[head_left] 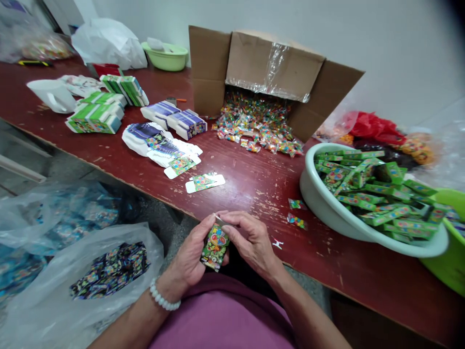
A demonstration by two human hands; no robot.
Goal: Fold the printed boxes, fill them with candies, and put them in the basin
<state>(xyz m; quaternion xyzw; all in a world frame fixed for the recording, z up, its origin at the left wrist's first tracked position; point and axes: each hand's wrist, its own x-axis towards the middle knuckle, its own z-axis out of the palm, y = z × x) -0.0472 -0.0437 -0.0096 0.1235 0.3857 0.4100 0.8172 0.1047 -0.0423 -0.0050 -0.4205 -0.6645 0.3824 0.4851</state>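
My left hand (189, 252) wraps round a small green printed candy box (215, 246) just off the table's front edge. At its upper end, my right hand (252, 240) has thumb and fingers closed on the box's top flap. The fingers hide part of that end, and what is inside cannot be seen. Two flattened boxes lie ahead on the table: one single green carton (205, 182) and another green carton (180, 165) against a fanned pile of white and purple cartons (145, 138). Two small candy packets (297, 220) rest to the right of my hands.
An open cardboard box (276, 63) spills wrapped candies (254, 126) onto the red table (250, 194). On the right stands a pale basin (316, 203) full of green boxes. Bundled cartons (98, 114) and a white mug (53, 94) are left; plastic bags (109, 266) sit below.
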